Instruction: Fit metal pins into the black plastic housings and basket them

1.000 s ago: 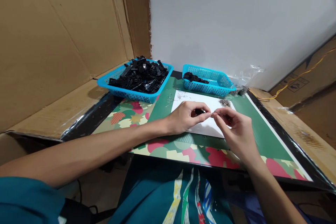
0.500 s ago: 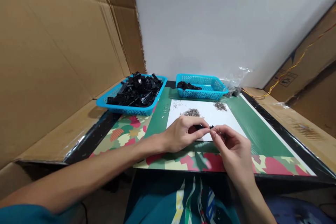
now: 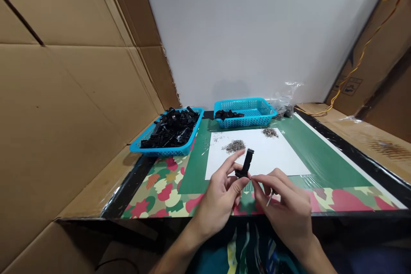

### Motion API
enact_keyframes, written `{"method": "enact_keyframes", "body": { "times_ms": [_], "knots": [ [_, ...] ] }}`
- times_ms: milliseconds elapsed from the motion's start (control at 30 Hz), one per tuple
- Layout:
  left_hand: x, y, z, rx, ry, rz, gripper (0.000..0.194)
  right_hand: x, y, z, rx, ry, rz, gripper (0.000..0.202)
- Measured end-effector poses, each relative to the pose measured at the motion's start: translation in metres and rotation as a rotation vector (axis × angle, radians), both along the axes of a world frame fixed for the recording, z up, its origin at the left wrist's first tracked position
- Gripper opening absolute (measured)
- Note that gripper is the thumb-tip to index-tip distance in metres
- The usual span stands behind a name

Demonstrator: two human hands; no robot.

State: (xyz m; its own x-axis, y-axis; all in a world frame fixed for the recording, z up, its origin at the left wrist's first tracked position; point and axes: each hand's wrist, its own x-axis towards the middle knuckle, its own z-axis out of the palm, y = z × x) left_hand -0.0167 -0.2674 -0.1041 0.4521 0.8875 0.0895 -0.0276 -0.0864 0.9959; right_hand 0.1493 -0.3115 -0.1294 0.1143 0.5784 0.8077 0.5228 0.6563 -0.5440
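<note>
By the near edge of the white sheet (image 3: 272, 154), the right hand (image 3: 287, 202) holds a thin metal rod (image 3: 270, 198), its fingertips pinched close against the left hand (image 3: 221, 195), which grips a black part (image 3: 247, 162). Bracing the part and moving only the right fingertips should suit such fine work. The part now juts up; half a second ago the left hand mostly hid it.

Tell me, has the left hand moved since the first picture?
Yes, toward the near side: earlier, the left hand showed mostly across the white paper sheet; now most of it shows below the sheet's near edge.
</note>
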Motion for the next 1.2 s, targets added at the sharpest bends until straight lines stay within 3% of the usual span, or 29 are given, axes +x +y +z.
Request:
{"method": "enact_keyframes", "body": {
  "times_ms": [133,267,500,1200],
  "knots": [
    [-0.005,0.0,-0.002,0.02,-0.001,0.055,0.054,-0.002,-0.002,-0.005,0.104,-0.117,-0.013,0.037],
    [-0.007,0.001,-0.001,0.008,-0.024,0.026,0.053,-0.003,-0.003,-0.008,0.144,-0.186,-0.025,0.042],
    [-0.008,-0.002,0.003,-0.017,0.015,-0.028,0.05,-0.003,-0.005,-0.007,0.16,-0.197,-0.028,0.04],
    [-0.008,-0.002,0.008,0.034,0.059,-0.01,0.038,-0.002,-0.002,-0.008,0.132,-0.331,-0.054,0.034]
  ]
}}
